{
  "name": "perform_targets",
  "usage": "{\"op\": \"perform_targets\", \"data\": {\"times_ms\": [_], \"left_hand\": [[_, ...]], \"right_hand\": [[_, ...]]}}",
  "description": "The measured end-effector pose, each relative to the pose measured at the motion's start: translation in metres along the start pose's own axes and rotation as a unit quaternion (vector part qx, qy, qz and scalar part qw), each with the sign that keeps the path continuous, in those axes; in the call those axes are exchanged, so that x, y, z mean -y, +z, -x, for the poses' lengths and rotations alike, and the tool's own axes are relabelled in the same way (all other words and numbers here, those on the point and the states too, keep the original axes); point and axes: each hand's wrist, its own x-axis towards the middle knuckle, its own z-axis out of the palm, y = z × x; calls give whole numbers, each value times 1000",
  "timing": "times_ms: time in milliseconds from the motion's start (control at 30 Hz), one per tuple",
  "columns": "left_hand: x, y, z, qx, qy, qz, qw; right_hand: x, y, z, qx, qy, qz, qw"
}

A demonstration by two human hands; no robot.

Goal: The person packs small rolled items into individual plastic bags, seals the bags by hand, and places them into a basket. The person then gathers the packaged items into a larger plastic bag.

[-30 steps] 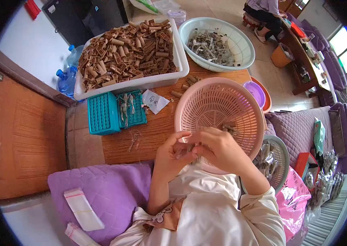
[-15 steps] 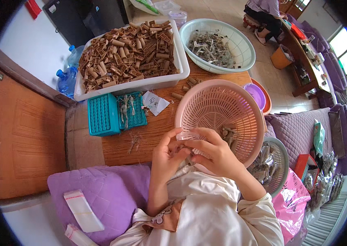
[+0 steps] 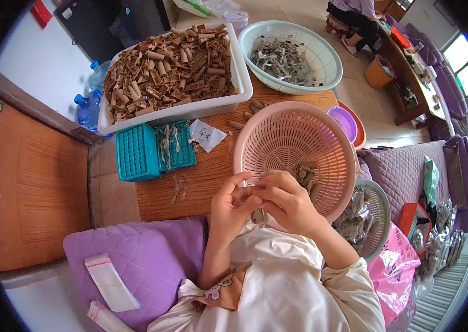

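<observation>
Head view: left hand and right hand pinch a greyish piece, likely steadying it, fingers nearly closed; pink basket beyond them.

A loose cream top hung in soft folds. On it sat a brown patch bearing a pale cartoon figure; well right of that patch, a wide cream sleeve ended near the elbow.

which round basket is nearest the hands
The pink basket, by the left hand and right hand; the pale green basket is farther back, the grey-green basket farther right.
</observation>
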Motion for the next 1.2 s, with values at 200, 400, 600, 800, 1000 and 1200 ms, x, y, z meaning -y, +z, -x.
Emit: {"op": "perform_targets", "data": {"times_ms": [200, 400, 600, 800, 1000, 1200], "left_hand": [[3, 3, -6, 23, -3, -35, 999], [5, -30, -13, -153, 185, -163, 957], [10, -19, -12, -143, 215, -250, 933], [1, -14, -10, -131, 223, -348, 901], [-8, -39, -4, -191, 218, -310, 905], [2, -44, -8, -204, 247, -236, 918]], "right_hand": [[-4, -27, 3, 33, -16, 74, 997], [-109, -141, 32, -313, 130, 248, 907], [-322, -227, 159, -183, 337, 287, 878], [-370, -220, 195, 95, 538, 246, 801], [-342, -188, 133, 153, 683, 203, 685], [-357, -194, 147, 261, 672, 280, 634]]}}
